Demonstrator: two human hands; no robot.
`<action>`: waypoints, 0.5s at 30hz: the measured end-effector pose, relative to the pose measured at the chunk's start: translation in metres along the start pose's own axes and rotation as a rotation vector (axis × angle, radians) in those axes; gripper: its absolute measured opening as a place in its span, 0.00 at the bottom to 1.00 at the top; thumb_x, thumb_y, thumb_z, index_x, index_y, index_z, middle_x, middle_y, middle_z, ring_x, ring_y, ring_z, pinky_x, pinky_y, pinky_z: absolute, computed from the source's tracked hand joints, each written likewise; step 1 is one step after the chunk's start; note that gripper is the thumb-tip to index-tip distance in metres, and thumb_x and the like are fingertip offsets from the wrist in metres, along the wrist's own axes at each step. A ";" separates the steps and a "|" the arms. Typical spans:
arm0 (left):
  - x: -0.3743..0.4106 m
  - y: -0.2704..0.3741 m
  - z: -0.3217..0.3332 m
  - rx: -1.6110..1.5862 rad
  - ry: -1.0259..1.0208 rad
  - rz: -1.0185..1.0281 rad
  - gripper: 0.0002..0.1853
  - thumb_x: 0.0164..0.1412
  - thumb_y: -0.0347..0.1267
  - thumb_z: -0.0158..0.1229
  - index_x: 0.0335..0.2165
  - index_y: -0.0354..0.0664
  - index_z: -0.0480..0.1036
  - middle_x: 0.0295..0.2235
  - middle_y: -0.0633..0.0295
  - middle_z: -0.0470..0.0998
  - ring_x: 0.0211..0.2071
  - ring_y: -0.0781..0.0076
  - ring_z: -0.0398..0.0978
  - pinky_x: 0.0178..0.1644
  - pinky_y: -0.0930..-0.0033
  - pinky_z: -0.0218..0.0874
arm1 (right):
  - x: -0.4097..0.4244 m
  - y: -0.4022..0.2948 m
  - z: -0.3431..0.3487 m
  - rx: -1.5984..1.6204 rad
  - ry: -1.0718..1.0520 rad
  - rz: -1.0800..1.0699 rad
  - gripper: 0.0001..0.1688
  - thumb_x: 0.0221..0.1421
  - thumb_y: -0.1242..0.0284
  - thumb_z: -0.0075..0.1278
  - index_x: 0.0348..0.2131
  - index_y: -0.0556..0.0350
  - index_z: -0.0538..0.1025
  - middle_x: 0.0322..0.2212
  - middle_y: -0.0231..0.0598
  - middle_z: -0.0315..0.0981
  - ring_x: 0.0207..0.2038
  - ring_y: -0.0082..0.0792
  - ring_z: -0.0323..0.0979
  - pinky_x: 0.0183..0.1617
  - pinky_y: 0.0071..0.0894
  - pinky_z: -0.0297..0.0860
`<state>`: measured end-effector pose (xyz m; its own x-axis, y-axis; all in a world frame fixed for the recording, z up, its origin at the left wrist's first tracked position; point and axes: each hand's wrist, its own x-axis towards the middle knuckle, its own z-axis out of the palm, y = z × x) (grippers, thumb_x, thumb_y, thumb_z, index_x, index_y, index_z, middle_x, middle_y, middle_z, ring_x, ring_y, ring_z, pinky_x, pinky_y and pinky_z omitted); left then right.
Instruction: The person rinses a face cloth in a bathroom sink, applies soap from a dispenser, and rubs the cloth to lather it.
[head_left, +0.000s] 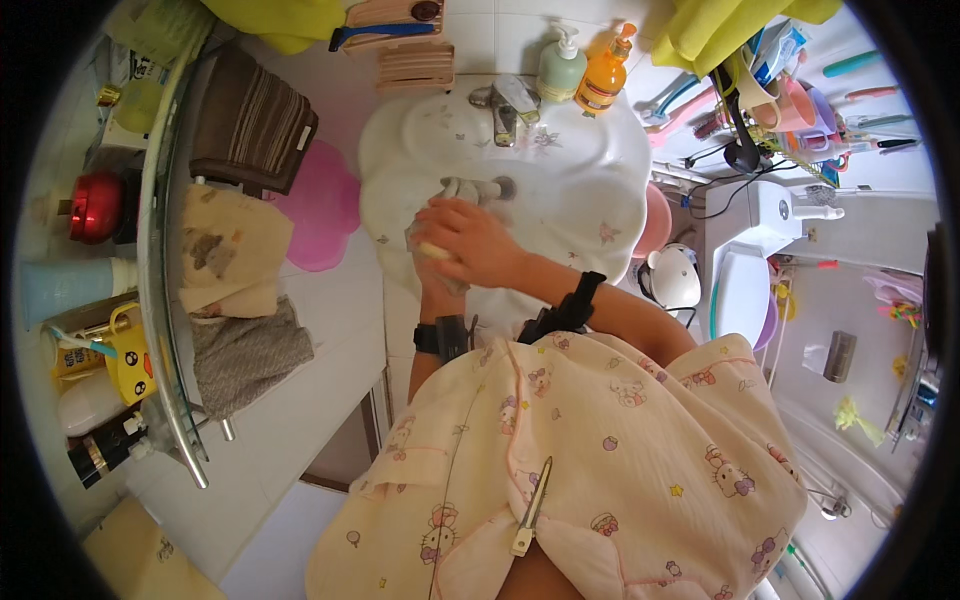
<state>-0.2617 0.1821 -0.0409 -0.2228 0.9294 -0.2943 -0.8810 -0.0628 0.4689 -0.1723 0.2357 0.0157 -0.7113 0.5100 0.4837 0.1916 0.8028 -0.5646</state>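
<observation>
Over the white washbasin (570, 202) with floral decoration, my two hands are together. My right hand (476, 244) lies on top, its fingers bent around a pale yellow bar (435, 251) that looks like soap. The bar presses against a wet grey-white cloth item (461, 187), whose loose end reaches towards the drain (507, 187). Beneath the cloth is my left hand (436, 285), mostly covered by it and by my right hand; its fingers are hidden. The metal faucet (505, 124) stands beyond my hands at the back of the basin.
A green pump bottle (561, 71) and an orange pump bottle (604, 75) stand on the basin's back edge. Left are a glass shelf with a metal rail (154, 225), hanging towels (236, 247) and a pink basin (319, 210). A toilet (739, 292) is at right.
</observation>
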 end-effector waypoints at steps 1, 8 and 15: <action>-0.002 -0.003 -0.004 0.167 -0.019 0.108 0.17 0.59 0.41 0.39 0.43 0.47 0.64 0.44 0.63 0.66 0.46 0.67 0.63 0.51 0.61 0.55 | -0.001 0.006 0.001 0.019 -0.012 0.044 0.18 0.45 0.64 0.46 0.38 0.48 0.70 0.44 0.40 0.63 0.49 0.43 0.59 0.52 0.42 0.57; 0.011 0.009 -0.002 -0.415 -0.202 -0.214 0.19 0.59 0.42 0.39 0.45 0.47 0.63 0.45 0.63 0.66 0.48 0.68 0.62 0.52 0.63 0.54 | -0.001 0.012 -0.003 0.016 0.031 0.164 0.18 0.44 0.64 0.46 0.38 0.48 0.70 0.44 0.39 0.64 0.52 0.44 0.57 0.53 0.41 0.57; 0.002 0.012 0.038 -0.396 -0.096 -0.194 0.21 0.58 0.46 0.41 0.46 0.48 0.62 0.46 0.63 0.65 0.48 0.65 0.62 0.53 0.59 0.52 | -0.011 0.043 0.000 0.026 0.077 0.341 0.21 0.47 0.65 0.45 0.42 0.49 0.70 0.48 0.43 0.61 0.53 0.47 0.56 0.56 0.40 0.54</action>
<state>-0.2572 0.1969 -0.0040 -0.0147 0.9662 -0.2575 -0.9986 -0.0013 0.0521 -0.1566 0.2645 -0.0143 -0.5561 0.7701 0.3126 0.3918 0.5746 -0.7185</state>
